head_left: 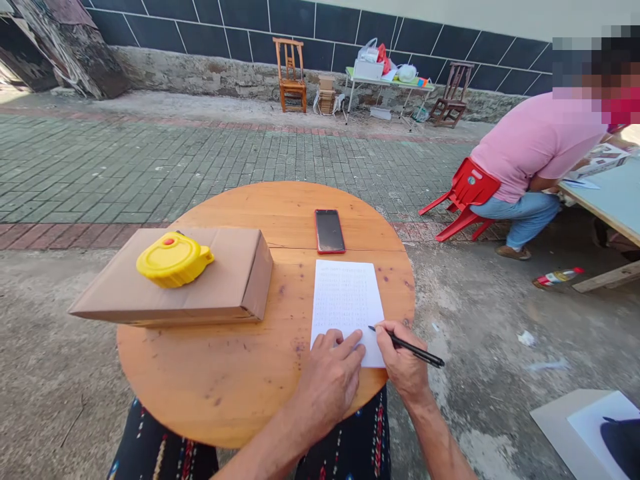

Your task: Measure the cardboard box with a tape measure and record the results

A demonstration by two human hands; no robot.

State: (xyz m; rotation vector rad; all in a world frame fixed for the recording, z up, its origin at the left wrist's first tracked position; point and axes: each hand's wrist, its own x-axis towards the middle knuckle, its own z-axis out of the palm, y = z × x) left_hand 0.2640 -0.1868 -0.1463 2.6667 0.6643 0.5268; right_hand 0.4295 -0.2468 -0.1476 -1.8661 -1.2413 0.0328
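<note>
A white sheet of paper with rows of faint handwriting lies near the right edge of the round wooden table. My left hand rests on the lower left of the sheet, fingers stretched out over it, holding nothing. Between the fingers of my right hand is a black pen, its tip close to the paper just below the written rows. Whether the tip touches the sheet I cannot tell. Beyond the paper's top edge lies a phone with a red rim and a dark screen.
A closed cardboard box sits on the table's left side, with a yellow tape measure on top. At right, a person in a pink shirt sits on a red chair. A bottle lies on the ground.
</note>
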